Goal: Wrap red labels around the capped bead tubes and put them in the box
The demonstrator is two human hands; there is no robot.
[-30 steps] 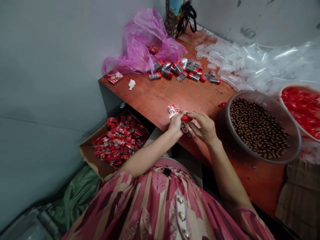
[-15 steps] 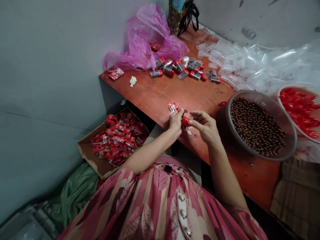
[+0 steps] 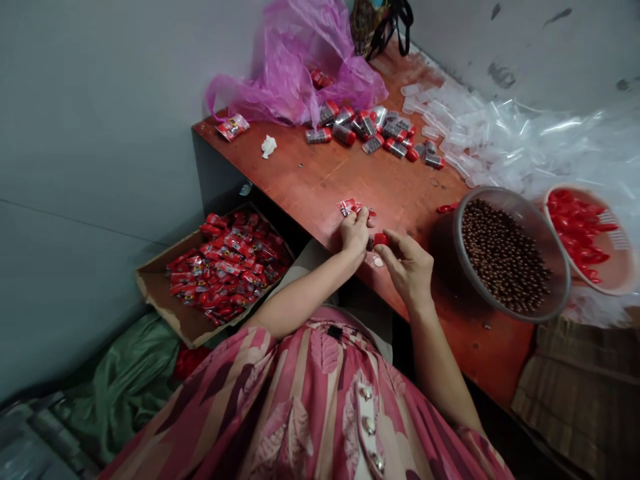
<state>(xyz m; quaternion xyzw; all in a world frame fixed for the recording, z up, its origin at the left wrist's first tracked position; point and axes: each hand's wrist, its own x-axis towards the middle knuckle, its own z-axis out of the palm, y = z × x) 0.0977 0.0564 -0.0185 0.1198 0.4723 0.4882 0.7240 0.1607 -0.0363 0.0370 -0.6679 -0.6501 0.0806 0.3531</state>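
Red plastic cap [image 3: 381,239] now sits pinched in the right hand [image 3: 407,267] against the small tube that the left hand [image 3: 354,232] grips; a second ago it hovered above.

You hold a small tube [image 3: 371,241] with a red cap [image 3: 381,239] between both hands, above the near edge of the table; its body is mostly hidden, and a red wrapper [image 3: 349,207] lies just beyond

Dim soft light, wide-angle edge distortion, slight blur
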